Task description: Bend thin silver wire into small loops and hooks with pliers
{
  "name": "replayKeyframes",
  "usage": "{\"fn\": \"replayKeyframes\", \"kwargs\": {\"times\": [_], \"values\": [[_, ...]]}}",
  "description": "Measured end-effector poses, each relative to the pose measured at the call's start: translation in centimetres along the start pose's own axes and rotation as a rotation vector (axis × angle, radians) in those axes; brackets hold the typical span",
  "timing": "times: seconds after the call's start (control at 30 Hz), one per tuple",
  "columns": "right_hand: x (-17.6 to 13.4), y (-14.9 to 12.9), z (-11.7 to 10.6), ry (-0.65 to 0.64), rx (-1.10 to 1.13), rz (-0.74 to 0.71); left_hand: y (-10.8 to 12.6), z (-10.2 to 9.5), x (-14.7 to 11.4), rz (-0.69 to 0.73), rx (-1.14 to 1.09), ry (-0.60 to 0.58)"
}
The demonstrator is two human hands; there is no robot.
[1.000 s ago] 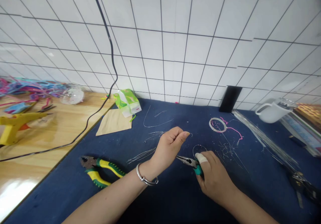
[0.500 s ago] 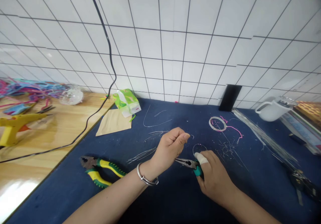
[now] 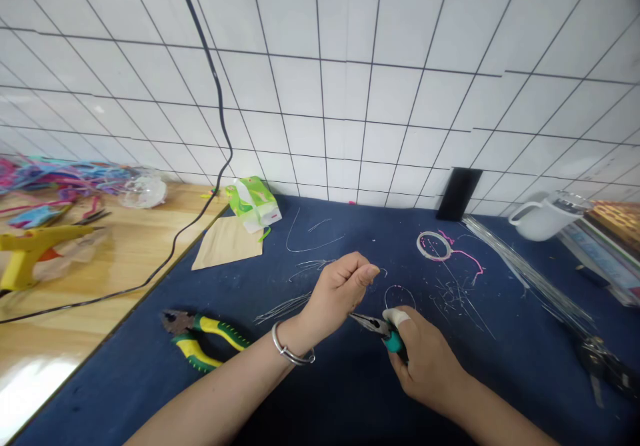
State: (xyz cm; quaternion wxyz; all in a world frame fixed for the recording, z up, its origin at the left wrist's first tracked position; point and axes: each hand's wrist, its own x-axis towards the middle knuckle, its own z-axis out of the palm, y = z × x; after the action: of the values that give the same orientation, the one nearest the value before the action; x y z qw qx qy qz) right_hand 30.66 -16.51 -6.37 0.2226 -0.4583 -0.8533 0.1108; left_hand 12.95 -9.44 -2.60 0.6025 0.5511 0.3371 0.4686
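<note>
My left hand (image 3: 345, 291), a silver bangle (image 3: 290, 353) on its wrist, is closed with the thumb pressed on the fingers; what it holds is hidden. Just past the thumb a short hooked piece of wire (image 3: 384, 272) shows, and I cannot tell whether it is held. My right hand (image 3: 430, 353), one finger wrapped in white tape, grips green-handled needle-nose pliers (image 3: 373, 324). Their jaws point left and reach the underside of my left hand. Beyond the right fingers is a thin wire ring (image 3: 400, 287) with small pink beads.
Yellow-green pliers (image 3: 193, 333) and a wire bundle (image 3: 283, 308) lie left. At right are a round dish (image 3: 434, 246) with pink bits, wire clippings (image 3: 455, 297), long wires (image 3: 520, 266), keys (image 3: 597, 359) and a white mug (image 3: 545, 216). A glue gun (image 3: 30, 253) lies far left.
My right hand and the pliers have shifted and turned slightly, the green handle moving a little left. More of the beaded wire ring shows. My left hand has barely moved.
</note>
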Motion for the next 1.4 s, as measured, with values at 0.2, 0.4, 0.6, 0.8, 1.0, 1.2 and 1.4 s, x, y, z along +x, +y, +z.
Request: {"fn": "replayKeyframes", "kwargs": {"times": [0.2,0.4,0.6,0.8,1.0,1.2,1.4], "values": [[0.2,0.2,0.0,0.142,-0.118,-0.067,-0.3,0.3,-0.2,-0.006,0.029,-0.002],[0.0,0.3,0.5,0.152,-0.141,-0.09,-0.9,0.6,-0.3,0.026,0.003,0.037],[-0.3,0.3,0.8,0.096,-0.052,-0.063,-1.1,0.6,-0.4,0.058,0.005,0.068],[0.0,-0.7,0.2,-0.064,0.173,0.051,-0.9,0.5,-0.4,0.083,0.007,0.069],[0.1,-1.5,-0.2,-0.145,0.376,0.115,-0.7,0.3,-0.4,0.098,0.039,0.04],[0.1,-1.8,-0.2,-0.239,0.482,0.186,-0.1,0.0,-0.5,0.102,0.061,-0.014],[0.2,-2.1,0.2,-0.314,0.601,0.203,-0.3,-0.3,-0.4,0.145,0.019,-0.097]]}}
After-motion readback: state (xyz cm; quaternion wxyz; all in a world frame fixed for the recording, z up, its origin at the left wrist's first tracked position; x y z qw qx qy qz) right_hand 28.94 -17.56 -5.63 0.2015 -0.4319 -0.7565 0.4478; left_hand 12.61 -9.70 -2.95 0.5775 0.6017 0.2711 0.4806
